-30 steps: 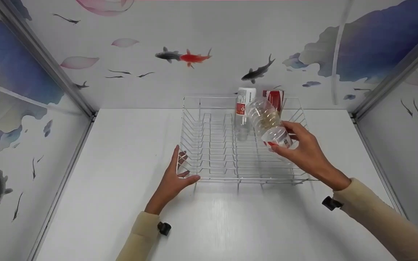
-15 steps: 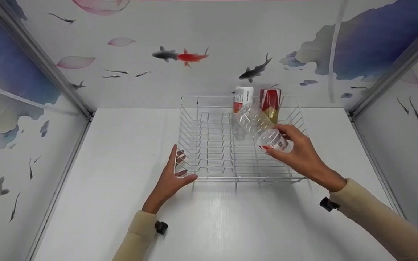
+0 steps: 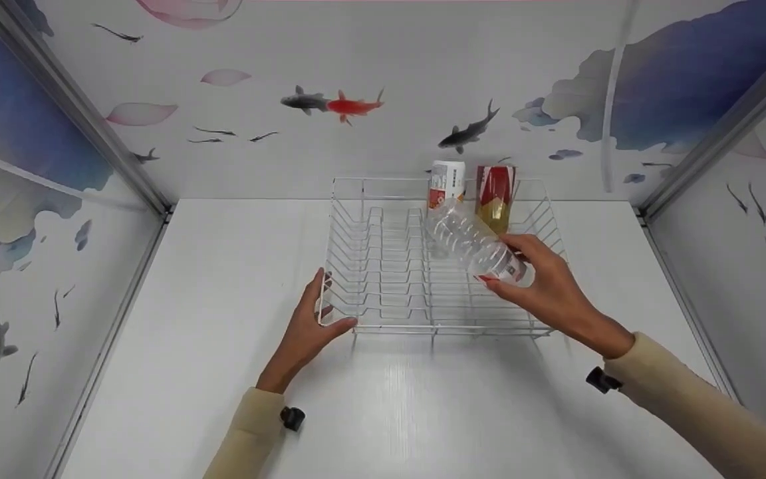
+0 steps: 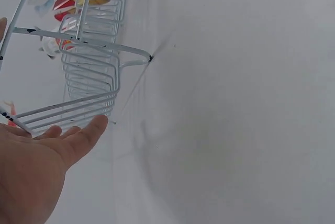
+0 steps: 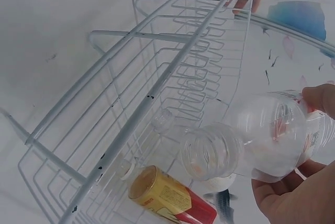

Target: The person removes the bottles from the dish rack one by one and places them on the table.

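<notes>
In the head view my right hand [image 3: 552, 286] holds a clear plastic bottle [image 3: 466, 233] over the right half of a white wire dish rack [image 3: 436, 327]. Thumb and fingers grip it around the white and red label. The bottle lies slanted, its ribbed end toward the back left. Its open, uncapped mouth [image 5: 209, 153] shows in the right wrist view, facing the rack's front rail. My left hand [image 3: 306, 326] grips the front left corner of the rack, thumb on the front rail, fingers along the side wires, as the left wrist view also shows.
At the back of the rack stand a red and gold can [image 3: 496, 199] and another clear bottle [image 3: 447, 179], its white and red label uppermost. The rack rests on a white table [image 3: 237, 266] enclosed by printed panels.
The bottle's ribbed end has swung left and down, away from in front of the can, so more of the can shows. My left hand stays at the rack corner.
</notes>
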The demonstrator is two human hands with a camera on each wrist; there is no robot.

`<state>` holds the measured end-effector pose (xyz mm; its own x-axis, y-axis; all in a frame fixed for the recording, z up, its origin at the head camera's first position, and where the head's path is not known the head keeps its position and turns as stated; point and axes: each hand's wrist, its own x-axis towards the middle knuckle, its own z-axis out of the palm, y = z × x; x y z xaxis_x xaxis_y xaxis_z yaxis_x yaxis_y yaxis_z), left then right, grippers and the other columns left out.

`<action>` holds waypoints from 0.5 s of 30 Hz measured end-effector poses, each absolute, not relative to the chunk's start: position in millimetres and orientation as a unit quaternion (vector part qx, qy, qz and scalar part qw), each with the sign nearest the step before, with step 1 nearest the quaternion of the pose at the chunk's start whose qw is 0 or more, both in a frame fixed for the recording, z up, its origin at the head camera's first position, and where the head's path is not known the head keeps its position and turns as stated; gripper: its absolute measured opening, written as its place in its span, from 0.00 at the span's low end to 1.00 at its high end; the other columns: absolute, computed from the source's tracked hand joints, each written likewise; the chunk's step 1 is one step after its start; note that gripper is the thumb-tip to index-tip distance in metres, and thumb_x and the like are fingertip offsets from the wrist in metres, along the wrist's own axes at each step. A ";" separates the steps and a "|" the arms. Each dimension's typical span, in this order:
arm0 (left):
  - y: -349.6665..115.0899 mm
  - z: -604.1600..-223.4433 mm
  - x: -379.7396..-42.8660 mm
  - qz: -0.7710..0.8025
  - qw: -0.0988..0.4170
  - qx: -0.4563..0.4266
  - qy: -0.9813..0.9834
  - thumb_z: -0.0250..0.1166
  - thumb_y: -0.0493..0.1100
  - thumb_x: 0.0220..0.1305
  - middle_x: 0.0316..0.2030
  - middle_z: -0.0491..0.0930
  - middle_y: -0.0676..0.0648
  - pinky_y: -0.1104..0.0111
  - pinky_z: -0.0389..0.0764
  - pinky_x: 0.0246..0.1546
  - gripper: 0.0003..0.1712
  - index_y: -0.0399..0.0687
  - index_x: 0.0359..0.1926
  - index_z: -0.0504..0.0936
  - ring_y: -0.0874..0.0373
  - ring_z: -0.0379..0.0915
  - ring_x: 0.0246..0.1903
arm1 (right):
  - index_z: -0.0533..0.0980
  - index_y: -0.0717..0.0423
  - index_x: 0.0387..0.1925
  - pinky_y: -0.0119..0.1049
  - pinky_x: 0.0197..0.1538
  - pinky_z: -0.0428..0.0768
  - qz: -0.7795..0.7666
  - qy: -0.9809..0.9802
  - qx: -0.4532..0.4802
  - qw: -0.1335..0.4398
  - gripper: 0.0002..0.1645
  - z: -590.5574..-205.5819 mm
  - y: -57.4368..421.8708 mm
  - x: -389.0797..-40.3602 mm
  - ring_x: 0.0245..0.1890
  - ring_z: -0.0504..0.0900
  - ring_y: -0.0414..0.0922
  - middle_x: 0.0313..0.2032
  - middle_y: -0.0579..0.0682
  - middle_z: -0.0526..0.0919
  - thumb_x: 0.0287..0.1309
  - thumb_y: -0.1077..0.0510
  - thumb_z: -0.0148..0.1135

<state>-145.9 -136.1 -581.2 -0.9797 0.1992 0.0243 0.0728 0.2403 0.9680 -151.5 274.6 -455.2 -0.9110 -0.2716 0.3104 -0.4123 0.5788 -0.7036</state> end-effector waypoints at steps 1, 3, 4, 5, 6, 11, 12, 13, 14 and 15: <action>-136.6 -579.6 -145.1 0.606 0.050 0.089 0.789 0.84 0.55 0.63 0.86 0.53 0.42 0.46 0.70 0.78 0.70 0.50 0.91 0.45 0.39 0.53 0.84 | 0.76 0.60 0.72 0.23 0.59 0.79 0.415 -0.885 0.195 0.084 0.43 -455.5 274.4 -151.1 0.60 0.83 0.52 0.63 0.55 0.82 0.56 0.67 0.85; -137.9 -576.8 -144.2 0.600 0.047 0.092 0.793 0.83 0.52 0.65 0.87 0.52 0.42 0.44 0.69 0.79 0.66 0.51 0.90 0.48 0.40 0.52 0.85 | 0.76 0.60 0.72 0.21 0.60 0.79 0.414 -0.885 0.199 0.080 0.43 -455.8 273.8 -150.4 0.60 0.83 0.52 0.63 0.55 0.82 0.56 0.67 0.85; -138.6 -575.3 -143.8 0.598 0.045 0.094 0.795 0.82 0.51 0.65 0.87 0.52 0.42 0.43 0.69 0.79 0.64 0.51 0.90 0.50 0.40 0.52 0.85 | 0.75 0.60 0.72 0.20 0.60 0.78 0.414 -0.884 0.200 0.078 0.44 -456.0 273.6 -150.1 0.60 0.83 0.51 0.63 0.55 0.82 0.56 0.67 0.84; -139.4 -574.1 -143.6 0.596 0.043 0.095 0.796 0.82 0.49 0.66 0.87 0.52 0.42 0.42 0.69 0.78 0.63 0.51 0.90 0.52 0.40 0.51 0.85 | 0.75 0.60 0.73 0.20 0.60 0.78 0.415 -0.884 0.203 0.077 0.44 -455.8 273.1 -149.7 0.61 0.82 0.51 0.64 0.55 0.81 0.57 0.67 0.84; -140.0 -572.8 -143.7 0.594 0.041 0.097 0.797 0.81 0.48 0.66 0.87 0.51 0.41 0.41 0.69 0.78 0.61 0.51 0.89 0.53 0.40 0.51 0.85 | 0.75 0.60 0.73 0.19 0.60 0.78 0.415 -0.883 0.205 0.076 0.44 -455.6 272.7 -149.5 0.61 0.82 0.51 0.64 0.55 0.81 0.57 0.67 0.84; -144.6 -567.5 -144.0 0.581 0.035 0.100 0.807 0.82 0.52 0.66 0.87 0.51 0.40 0.39 0.66 0.80 0.59 0.51 0.88 0.58 0.40 0.51 0.85 | 0.75 0.59 0.74 0.19 0.58 0.79 0.416 -0.881 0.211 0.073 0.45 -454.9 271.4 -148.8 0.60 0.82 0.50 0.64 0.54 0.81 0.56 0.67 0.85; -145.5 -566.3 -143.8 0.578 0.034 0.101 0.809 0.82 0.53 0.66 0.87 0.51 0.40 0.40 0.66 0.80 0.59 0.51 0.88 0.58 0.40 0.50 0.85 | 0.75 0.59 0.74 0.19 0.58 0.79 0.416 -0.881 0.212 0.073 0.45 -455.0 271.3 -148.8 0.60 0.82 0.50 0.64 0.54 0.81 0.56 0.67 0.85; -146.7 -565.7 -143.7 0.575 0.033 0.102 0.811 0.82 0.53 0.65 0.87 0.51 0.41 0.40 0.66 0.80 0.59 0.50 0.88 0.58 0.40 0.50 0.85 | 0.75 0.58 0.74 0.19 0.58 0.79 0.417 -0.881 0.212 0.071 0.46 -455.1 271.1 -148.6 0.60 0.82 0.50 0.64 0.54 0.81 0.56 0.67 0.85; -147.8 -564.7 -143.4 0.572 0.032 0.104 0.813 0.82 0.53 0.66 0.87 0.51 0.40 0.41 0.65 0.80 0.59 0.49 0.88 0.58 0.40 0.50 0.85 | 0.75 0.58 0.74 0.19 0.58 0.79 0.416 -0.881 0.213 0.069 0.46 -455.2 270.8 -148.5 0.60 0.82 0.49 0.64 0.54 0.81 0.56 0.67 0.85; -148.9 -563.7 -143.1 0.568 0.030 0.106 0.816 0.82 0.53 0.66 0.87 0.51 0.40 0.41 0.65 0.81 0.60 0.49 0.88 0.58 0.40 0.49 0.85 | 0.75 0.58 0.74 0.20 0.58 0.80 0.416 -0.881 0.214 0.069 0.46 -455.4 270.7 -148.5 0.60 0.81 0.49 0.65 0.53 0.81 0.56 0.67 0.85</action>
<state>-143.1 -148.9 -563.7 -0.9756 0.2075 0.0719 0.1394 0.3321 0.9329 -148.5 270.7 -455.4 -0.8987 -0.3202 0.2996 -0.4348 0.5626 -0.7032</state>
